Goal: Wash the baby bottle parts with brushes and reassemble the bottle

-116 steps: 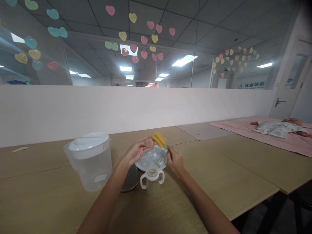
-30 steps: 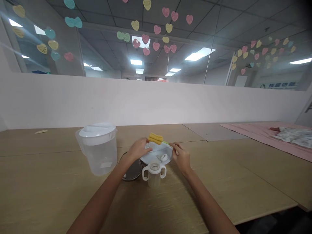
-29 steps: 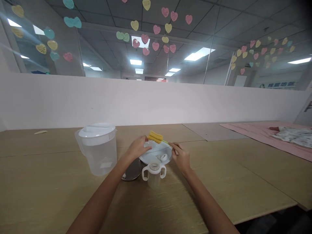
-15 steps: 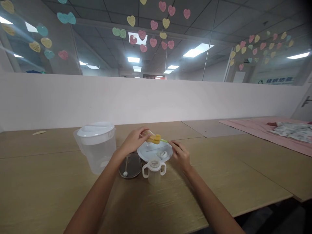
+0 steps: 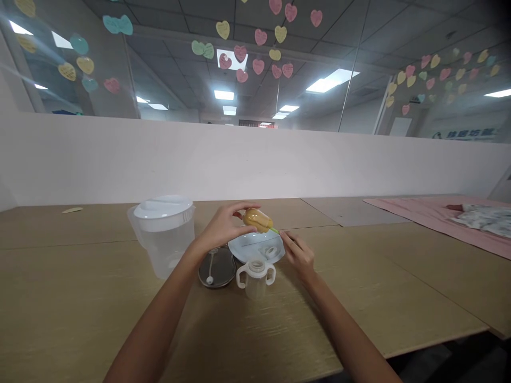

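Note:
My left hand (image 5: 228,226) grips a small clear cup-shaped piece (image 5: 248,214) between thumb and fingers, tilted above the plate. Inside it sits the yellow sponge head of a bottle brush (image 5: 263,223). The brush's thin green handle is pinched in my right hand (image 5: 298,254), which comes from the right. Below lies a white plate (image 5: 241,249) holding a small white ring-shaped part (image 5: 271,251). In front of the plate stands a clear baby bottle (image 5: 255,287) with two white handles, its top open. To its left, a straw with a white weighted end (image 5: 209,280) rests on a dark metal tray (image 5: 223,274).
A lidded translucent plastic pitcher (image 5: 170,242) stands to the left of the tray. A pink cloth (image 5: 411,211) with a patterned cloth item (image 5: 485,219) on it lies at the far right of the wooden table (image 5: 383,282). A white wall (image 5: 247,159) rises behind.
The sponge head has gone into the clear piece; before, it showed at the opening. My left hand has lifted slightly and turned the piece toward the brush. The view has shifted slightly.

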Tool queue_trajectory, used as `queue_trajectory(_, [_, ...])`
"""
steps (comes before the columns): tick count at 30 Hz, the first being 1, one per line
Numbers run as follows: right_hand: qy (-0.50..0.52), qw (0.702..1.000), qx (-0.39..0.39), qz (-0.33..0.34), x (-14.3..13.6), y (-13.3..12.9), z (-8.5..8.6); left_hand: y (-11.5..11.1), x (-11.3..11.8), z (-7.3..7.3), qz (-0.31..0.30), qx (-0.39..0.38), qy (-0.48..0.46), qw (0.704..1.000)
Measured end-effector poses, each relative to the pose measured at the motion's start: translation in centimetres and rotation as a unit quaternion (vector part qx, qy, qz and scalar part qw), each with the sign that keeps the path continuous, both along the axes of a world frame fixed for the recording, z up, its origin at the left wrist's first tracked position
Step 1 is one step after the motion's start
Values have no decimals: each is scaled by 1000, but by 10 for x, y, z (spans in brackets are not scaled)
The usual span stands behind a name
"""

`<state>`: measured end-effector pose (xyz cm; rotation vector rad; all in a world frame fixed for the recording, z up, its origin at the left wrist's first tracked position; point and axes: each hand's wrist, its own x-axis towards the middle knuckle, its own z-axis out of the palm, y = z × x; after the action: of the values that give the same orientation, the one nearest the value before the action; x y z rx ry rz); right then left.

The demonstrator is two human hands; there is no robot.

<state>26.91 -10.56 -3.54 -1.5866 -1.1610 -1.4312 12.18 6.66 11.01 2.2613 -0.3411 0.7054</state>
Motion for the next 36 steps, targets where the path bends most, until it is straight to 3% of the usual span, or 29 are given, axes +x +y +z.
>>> queue_trajectory(8, [-49, 998, -7, -32, -13, 0, 2, -3, 9, -8, 72, -2, 8, 997])
queue_trajectory(17, [-29, 999, -2, -32, -16, 1, 5, 2, -6, 3, -57, 35, 21, 998])
queue_trajectory(19, [-26, 998, -22, -46, -15, 1, 6, 9, -7, 4, -29, 65, 35, 997])
queue_trajectory(21, [-17, 996, -45, -75, -12, 2, 6, 19, -5, 1, 40, 110, 27, 993])
queue_trajectory(24, [29, 992, -61, -110, -7, 2, 7, 35, 3, -8, 174, 208, -2, 963])
queue_trajectory(26, [70, 989, -53, -119, -3, 2, 6, 43, 8, -17, 232, 267, 16, 935])
queue_trajectory(29, [107, 986, -36, -126, 1, 2, 5, 49, 15, -29, 263, 312, 135, 903])
queue_trajectory(33, [117, 984, -50, -128, 2, 3, 3, 51, 20, -39, 278, 316, 329, 845])
queue_trajectory(36, [115, 983, -65, -128, 0, 4, 2, 49, 23, -42, 284, 314, 368, 828])
